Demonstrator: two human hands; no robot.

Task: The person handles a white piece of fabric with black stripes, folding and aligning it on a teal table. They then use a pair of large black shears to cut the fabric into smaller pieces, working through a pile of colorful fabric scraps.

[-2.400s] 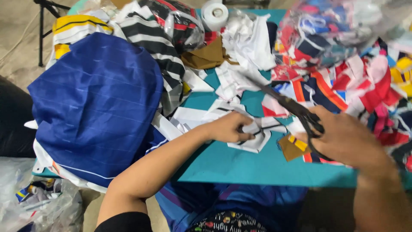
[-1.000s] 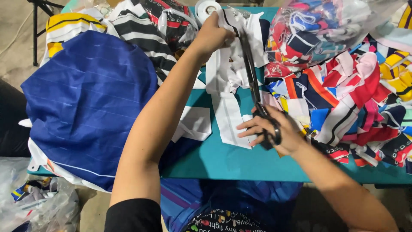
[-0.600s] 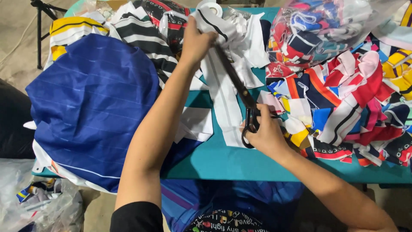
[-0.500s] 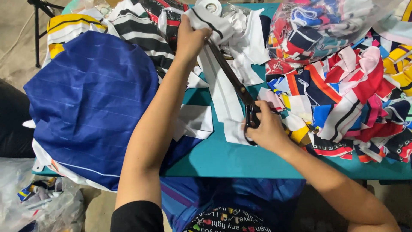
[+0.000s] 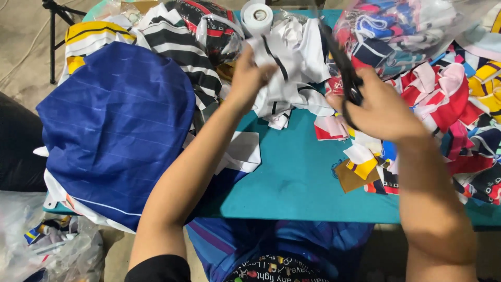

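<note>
I see the left hand point(image 5: 249, 78) raised over the counter point(image 5: 292, 177), its fingers clenched on a white fabric piece with black stripes point(image 5: 282, 73), which hangs just above the teal surface. The right hand point(image 5: 383, 107) grips the black scissors point(image 5: 344, 73); half a second ago the blades lay against the cloth near the left hand, but now they have swung off to the right, blades pointing up and away, clear of the piece. The blue fabric point(image 5: 115, 130) sits to the left as before, and the coloured scraps point(image 5: 449, 104) remain heaped on the right.
</note>
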